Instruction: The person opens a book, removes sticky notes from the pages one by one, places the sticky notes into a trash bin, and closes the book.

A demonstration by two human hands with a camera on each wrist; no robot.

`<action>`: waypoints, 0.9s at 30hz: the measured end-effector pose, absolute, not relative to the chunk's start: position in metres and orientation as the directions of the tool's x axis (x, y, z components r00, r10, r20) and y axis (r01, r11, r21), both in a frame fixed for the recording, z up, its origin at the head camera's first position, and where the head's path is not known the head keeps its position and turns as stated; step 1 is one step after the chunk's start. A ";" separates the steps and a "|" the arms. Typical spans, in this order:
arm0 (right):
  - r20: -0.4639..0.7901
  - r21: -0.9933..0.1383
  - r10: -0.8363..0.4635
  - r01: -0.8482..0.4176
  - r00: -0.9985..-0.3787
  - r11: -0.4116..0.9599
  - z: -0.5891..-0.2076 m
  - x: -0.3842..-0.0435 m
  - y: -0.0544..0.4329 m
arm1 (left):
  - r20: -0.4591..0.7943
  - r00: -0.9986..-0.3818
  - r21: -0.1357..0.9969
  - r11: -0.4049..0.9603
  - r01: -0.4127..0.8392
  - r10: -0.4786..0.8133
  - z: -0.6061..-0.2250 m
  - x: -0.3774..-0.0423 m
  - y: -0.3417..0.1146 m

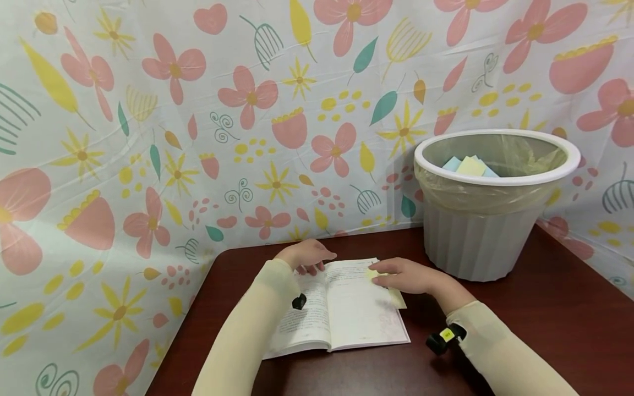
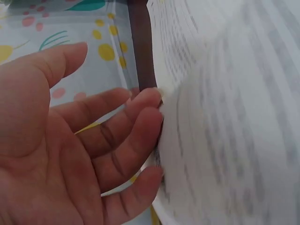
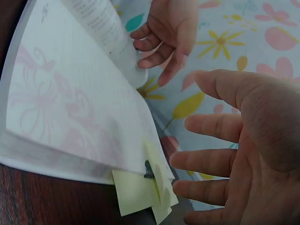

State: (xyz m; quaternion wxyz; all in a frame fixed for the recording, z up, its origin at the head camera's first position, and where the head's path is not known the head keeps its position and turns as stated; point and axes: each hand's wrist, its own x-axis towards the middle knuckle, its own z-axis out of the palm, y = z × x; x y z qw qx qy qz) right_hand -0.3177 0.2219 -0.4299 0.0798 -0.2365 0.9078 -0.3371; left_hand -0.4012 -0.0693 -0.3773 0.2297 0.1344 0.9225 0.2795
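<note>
An open book (image 1: 364, 313) lies on the dark table, printed text on its left page and a pink floral print on the right one. At the book's top left, my left hand (image 1: 307, 256) has its fingers gently bent; in the left wrist view the fingertips meet the edge of a raised page (image 2: 225, 126). My right hand (image 1: 408, 275) hovers by the right page's outer edge, fingers spread and nothing held. Pale yellow sticky notes (image 3: 133, 192) jut from that edge, close to the right fingertips. A small dark mark shows beside them in the right wrist view.
A grey waste bin (image 1: 470, 242) with a white rim and a clear liner stands at the table's back right. Inside it are blue and yellow paper pieces (image 1: 470, 166). A flower-patterned cloth (image 1: 297, 192) hangs behind the dark red-brown table (image 1: 550, 308).
</note>
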 end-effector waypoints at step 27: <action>-0.010 -0.692 -0.385 -0.272 -0.923 0.669 -0.446 -0.330 0.243 | -0.127 -0.809 0.574 0.708 0.412 0.574 -0.419 -0.401 -0.001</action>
